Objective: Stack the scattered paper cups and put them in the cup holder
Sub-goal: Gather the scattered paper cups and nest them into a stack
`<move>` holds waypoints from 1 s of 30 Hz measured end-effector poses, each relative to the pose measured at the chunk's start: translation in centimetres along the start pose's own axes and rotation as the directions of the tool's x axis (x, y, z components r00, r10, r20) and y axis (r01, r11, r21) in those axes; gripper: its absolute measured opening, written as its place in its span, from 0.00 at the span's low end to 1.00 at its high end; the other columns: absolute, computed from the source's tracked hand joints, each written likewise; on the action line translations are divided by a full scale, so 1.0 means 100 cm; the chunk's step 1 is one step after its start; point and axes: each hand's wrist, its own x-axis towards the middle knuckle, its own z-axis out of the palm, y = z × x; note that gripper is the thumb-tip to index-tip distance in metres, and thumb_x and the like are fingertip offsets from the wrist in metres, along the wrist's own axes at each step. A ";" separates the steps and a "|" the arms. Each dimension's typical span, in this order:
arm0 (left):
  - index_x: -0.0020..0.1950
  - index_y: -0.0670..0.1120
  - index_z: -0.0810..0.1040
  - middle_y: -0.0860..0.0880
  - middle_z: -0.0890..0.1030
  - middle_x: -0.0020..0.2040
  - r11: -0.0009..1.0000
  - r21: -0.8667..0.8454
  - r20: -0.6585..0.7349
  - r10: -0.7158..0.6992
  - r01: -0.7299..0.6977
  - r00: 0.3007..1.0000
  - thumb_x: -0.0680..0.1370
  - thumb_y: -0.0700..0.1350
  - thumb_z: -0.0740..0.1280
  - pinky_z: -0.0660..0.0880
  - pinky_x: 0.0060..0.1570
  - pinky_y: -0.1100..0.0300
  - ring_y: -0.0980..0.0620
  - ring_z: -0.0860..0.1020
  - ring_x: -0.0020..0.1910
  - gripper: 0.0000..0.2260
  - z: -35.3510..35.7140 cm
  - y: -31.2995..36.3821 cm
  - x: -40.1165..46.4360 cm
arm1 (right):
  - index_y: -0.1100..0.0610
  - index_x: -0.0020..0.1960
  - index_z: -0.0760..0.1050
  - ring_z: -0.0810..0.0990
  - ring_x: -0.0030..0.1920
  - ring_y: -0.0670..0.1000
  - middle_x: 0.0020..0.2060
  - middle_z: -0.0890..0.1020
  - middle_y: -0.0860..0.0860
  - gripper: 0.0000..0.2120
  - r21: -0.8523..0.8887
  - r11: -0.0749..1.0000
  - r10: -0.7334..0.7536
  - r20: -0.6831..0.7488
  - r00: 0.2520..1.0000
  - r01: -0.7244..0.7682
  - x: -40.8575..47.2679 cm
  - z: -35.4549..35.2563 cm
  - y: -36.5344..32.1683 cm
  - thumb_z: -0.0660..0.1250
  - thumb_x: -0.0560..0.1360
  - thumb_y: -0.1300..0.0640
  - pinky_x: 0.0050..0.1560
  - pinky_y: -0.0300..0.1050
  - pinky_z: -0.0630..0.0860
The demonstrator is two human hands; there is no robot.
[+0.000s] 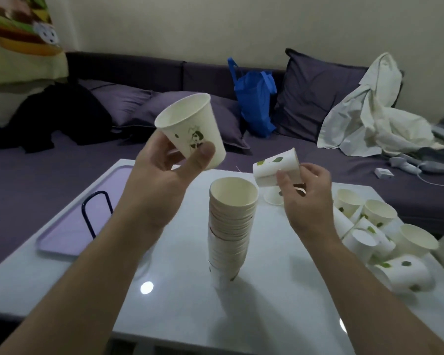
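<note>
Left grip pinches one cup; right grip another.

Left hand grips a cup by its base, mouth tilted up-left. Right hand pinches a second cup on its side — base pointing left. Between them a tall stack stands on the table. Loose cups lie heaped at right; a wire holder stands on a tray at left.

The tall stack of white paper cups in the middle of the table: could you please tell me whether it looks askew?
Yes. The tall stack of white paper cups bows sideways on the glossy white table; its lower cups sit unevenly nested, so it looks unsteady.
</note>
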 end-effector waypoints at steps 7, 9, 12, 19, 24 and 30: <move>0.67 0.57 0.80 0.56 0.87 0.59 0.988 0.150 0.166 -0.058 0.032 0.984 0.71 0.53 0.82 0.81 0.63 0.47 0.52 0.85 0.61 0.25 0.017 0.007 -0.029 | 0.41 0.50 0.82 0.85 0.56 0.53 0.56 0.84 0.50 0.05 0.193 0.979 0.082 -0.092 0.992 -0.063 -0.021 -0.035 -0.034 0.70 0.80 0.41 0.53 0.50 0.83; 0.68 0.58 0.79 0.58 0.86 0.59 0.970 0.243 0.173 -0.058 0.014 0.983 0.71 0.53 0.82 0.81 0.63 0.51 0.55 0.84 0.61 0.26 0.016 0.004 -0.030 | 0.46 0.53 0.83 0.87 0.54 0.52 0.57 0.85 0.53 0.09 0.250 0.964 0.116 -0.090 0.989 -0.090 -0.024 -0.038 -0.041 0.71 0.80 0.42 0.51 0.47 0.83; 0.68 0.60 0.77 0.62 0.84 0.61 0.945 0.326 0.216 -0.103 0.028 0.971 0.70 0.53 0.82 0.80 0.63 0.55 0.59 0.82 0.62 0.28 0.013 -0.004 -0.031 | 0.51 0.57 0.83 0.87 0.52 0.50 0.58 0.85 0.53 0.13 0.284 0.956 0.099 -0.099 0.990 -0.067 -0.023 -0.045 -0.059 0.71 0.80 0.43 0.55 0.47 0.84; 0.65 0.60 0.76 0.64 0.83 0.59 0.904 0.426 0.261 -0.153 0.028 0.953 0.70 0.51 0.83 0.80 0.62 0.59 0.64 0.81 0.60 0.27 0.014 -0.017 -0.032 | 0.57 0.65 0.73 0.86 0.54 0.49 0.57 0.83 0.50 0.16 0.421 0.903 -0.087 -0.015 0.996 0.086 -0.028 -0.049 -0.099 0.73 0.80 0.56 0.50 0.38 0.82; 0.63 0.60 0.78 0.61 0.85 0.58 0.920 0.389 0.273 -0.171 0.054 0.947 0.69 0.49 0.84 0.81 0.61 0.55 0.60 0.83 0.59 0.26 0.013 -0.022 -0.030 | 0.54 0.69 0.73 0.81 0.56 0.47 0.60 0.80 0.47 0.25 0.124 0.942 -0.332 0.194 0.923 0.313 -0.031 -0.037 -0.102 0.76 0.75 0.54 0.53 0.36 0.77; 0.69 0.60 0.75 0.61 0.84 0.60 0.916 0.399 0.294 -0.172 0.043 0.940 0.62 0.62 0.81 0.82 0.60 0.56 0.58 0.83 0.60 0.37 0.012 -0.026 -0.031 | 0.42 0.79 0.65 0.72 0.71 0.42 0.71 0.75 0.37 0.35 -0.082 0.938 -0.240 0.546 0.803 0.337 -0.036 -0.032 -0.093 0.71 0.74 0.43 0.67 0.41 0.70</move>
